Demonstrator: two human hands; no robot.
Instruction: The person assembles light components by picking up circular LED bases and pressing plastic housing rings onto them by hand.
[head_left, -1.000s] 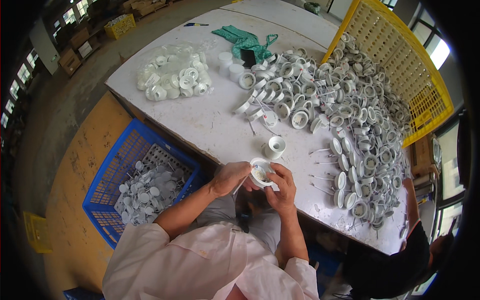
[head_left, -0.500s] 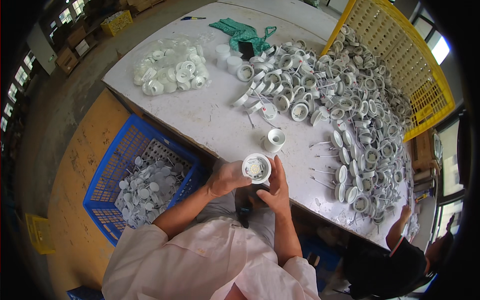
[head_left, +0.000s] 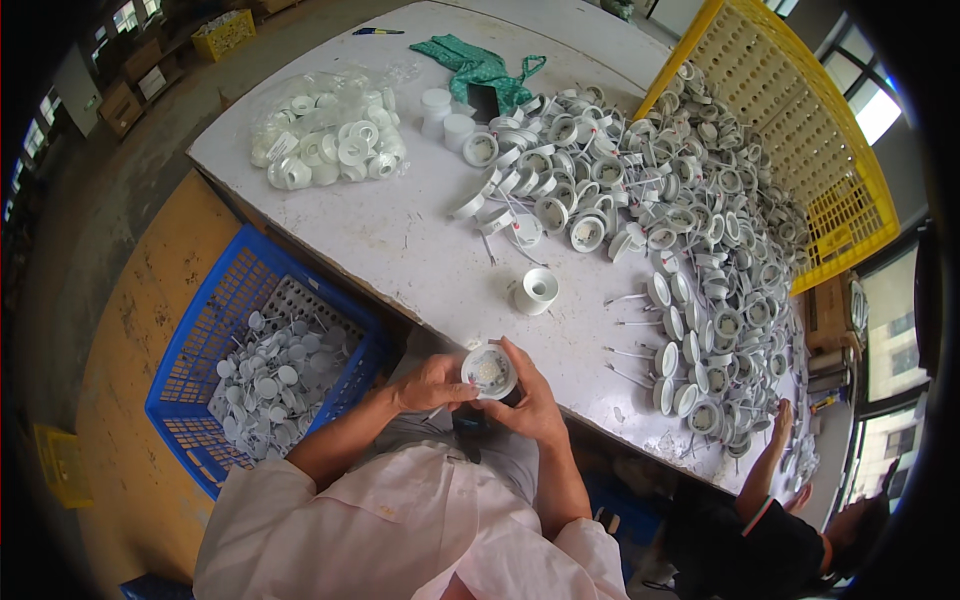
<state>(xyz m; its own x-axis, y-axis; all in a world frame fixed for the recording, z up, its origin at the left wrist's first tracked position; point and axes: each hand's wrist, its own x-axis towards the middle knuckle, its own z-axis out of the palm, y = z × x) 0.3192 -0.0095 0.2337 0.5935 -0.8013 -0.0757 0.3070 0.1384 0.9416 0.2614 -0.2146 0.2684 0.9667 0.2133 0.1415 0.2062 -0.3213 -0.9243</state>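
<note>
A white round LED light housing (head_left: 489,371), its open face turned up and a dotted chip board visible inside, sits between my hands just off the table's front edge. My left hand (head_left: 432,384) grips it from the left, with the thumb over its lower left rim. On the other side, the fingers of my right hand (head_left: 530,398) curl around the rim. Their undersides are hidden. A thin pale wire seems to hang below my left hand. Standing on the table beyond them is a white ring-topped cylinder (head_left: 537,291), apart from both hands.
Similar light housings (head_left: 690,215) are heaped at the right, before a tipped yellow crate (head_left: 795,110). A clear bag of white rings (head_left: 335,135), white tubs (head_left: 458,130) and a green cloth (head_left: 470,65) lie farther back. A blue basket (head_left: 170,370) holds white discs. A co-worker's arm (head_left: 765,470) reaches in at right.
My right hand has closed from spread fingers onto the housing. Both hands and the housing sit slightly lower and farther left; the whole view has shifted a little. The co-worker's arm has moved.
</note>
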